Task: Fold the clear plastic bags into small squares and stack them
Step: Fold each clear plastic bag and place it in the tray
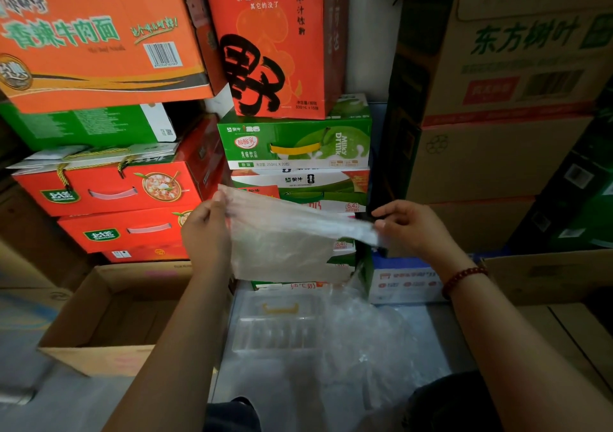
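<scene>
Right now 2 hands are holding 1 clear plastic bag [285, 242] up in the air, near the middle of the view. The left hand [205, 232] is pinching the bag's top corner at 9 o'clock, fingers curled on the edge. The right hand [411, 225] is pinching the other end at 3 o'clock, so the top edge is being pulled tight and the rest is hanging down.

To fold it well, I think the hands should be keeping that edge flat and straight, then bringing the corners together evenly so no air is getting trapped.

More loose bags [361, 338] are lying crumpled at 6 o'clock, waiting. An open brown box [99, 325] is sitting at 8 o'clock. Red gift boxes [109, 192] are piling up at 10 o'clock and green milk boxes [292, 146] at 12 o'clock, just behind the bag, crowding the space. I cannot see any folded stack yet.
</scene>
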The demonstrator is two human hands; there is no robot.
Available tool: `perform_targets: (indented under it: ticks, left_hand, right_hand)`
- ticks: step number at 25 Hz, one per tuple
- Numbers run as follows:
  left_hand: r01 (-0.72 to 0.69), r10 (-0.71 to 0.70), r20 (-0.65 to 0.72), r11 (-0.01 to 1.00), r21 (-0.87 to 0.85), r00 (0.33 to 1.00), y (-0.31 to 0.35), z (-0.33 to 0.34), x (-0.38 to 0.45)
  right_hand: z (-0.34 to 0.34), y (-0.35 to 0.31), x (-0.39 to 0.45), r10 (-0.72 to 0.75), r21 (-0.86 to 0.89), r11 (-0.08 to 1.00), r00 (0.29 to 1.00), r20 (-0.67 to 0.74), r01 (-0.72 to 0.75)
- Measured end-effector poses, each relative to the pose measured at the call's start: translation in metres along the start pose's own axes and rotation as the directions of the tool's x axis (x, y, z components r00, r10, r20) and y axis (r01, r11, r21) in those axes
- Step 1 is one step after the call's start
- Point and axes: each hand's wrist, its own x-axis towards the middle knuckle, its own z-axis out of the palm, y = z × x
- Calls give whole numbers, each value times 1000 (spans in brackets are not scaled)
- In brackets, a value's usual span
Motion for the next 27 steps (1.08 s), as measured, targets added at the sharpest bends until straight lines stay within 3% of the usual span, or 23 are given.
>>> perform_targets:
  ticks: [5,10,14,17,19,23,27]
  left_hand:
    - [-194,170,277,979,59,946,15,16,-20]
    - [-264,217,489,964,28,845,13,39,-44]
    - [-280,183,591,957,76,786,11,43,-51]
    - [-170,45,662,977,127,748,11,37,-44]
    - [-114,8,651,986,120,759,10,32,-37]
    - [-118,18,635,986,116,773,10,26,-29]
    - [-134,13,621,980,148,784,10,27,-31]
  right_hand:
    - [16,-8,-5,-132,-3,991,958,255,137]
    - [38,-19,-13,-205,201,969,913,353,140]
    - [41,-17,-10,-185,261,957,962,200,130]
    - [33,-12,-5,-143,216,968,988,63,126]
    - [27,-10,-3,-140,161,978,990,15,136]
    - [27,-11,-6,-145,251,959,989,27,133]
    - [34,-13,-8,-172,110,978,984,-43,175]
